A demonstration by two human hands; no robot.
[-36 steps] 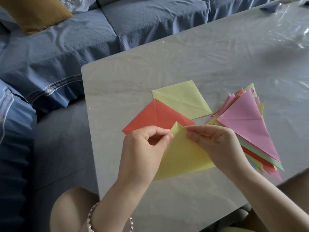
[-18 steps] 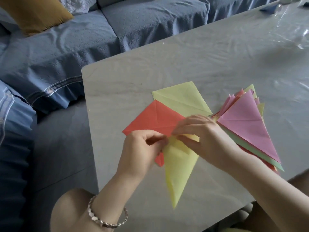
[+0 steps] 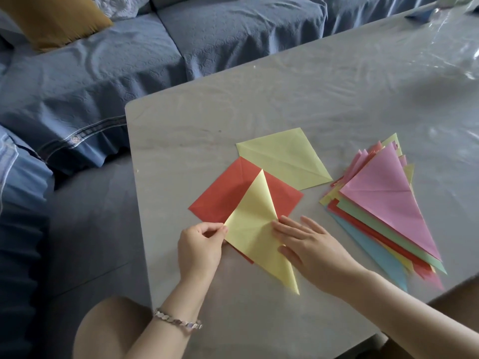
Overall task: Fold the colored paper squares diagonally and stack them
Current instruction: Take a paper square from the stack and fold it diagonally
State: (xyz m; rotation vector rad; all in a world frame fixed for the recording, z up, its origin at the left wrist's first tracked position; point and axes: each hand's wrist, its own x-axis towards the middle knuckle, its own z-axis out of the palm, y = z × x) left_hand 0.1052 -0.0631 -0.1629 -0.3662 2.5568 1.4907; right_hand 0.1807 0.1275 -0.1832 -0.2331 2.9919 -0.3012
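A yellow paper folded into a triangle (image 3: 255,229) lies on the table, partly over a flat red square (image 3: 228,195). My left hand (image 3: 201,246) pinches the triangle's left corner between thumb and fingers. My right hand (image 3: 311,250) lies flat with fingers spread on the triangle's right edge, pressing it down. A second pale yellow square (image 3: 282,158) lies flat behind the red one. To the right sits a fanned stack of folded triangles (image 3: 383,213) with a pink one on top.
The grey table (image 3: 285,99) has its left edge near my left hand and its front edge below my arms. A blue sofa (image 3: 103,73) with a mustard cushion (image 3: 51,19) stands behind and to the left. My knee (image 3: 108,330) shows under the left arm.
The yellow paper was held up in both hands, then folded and laid down on the table. My right hand has opened and now presses flat on it; my left still pinches a corner.
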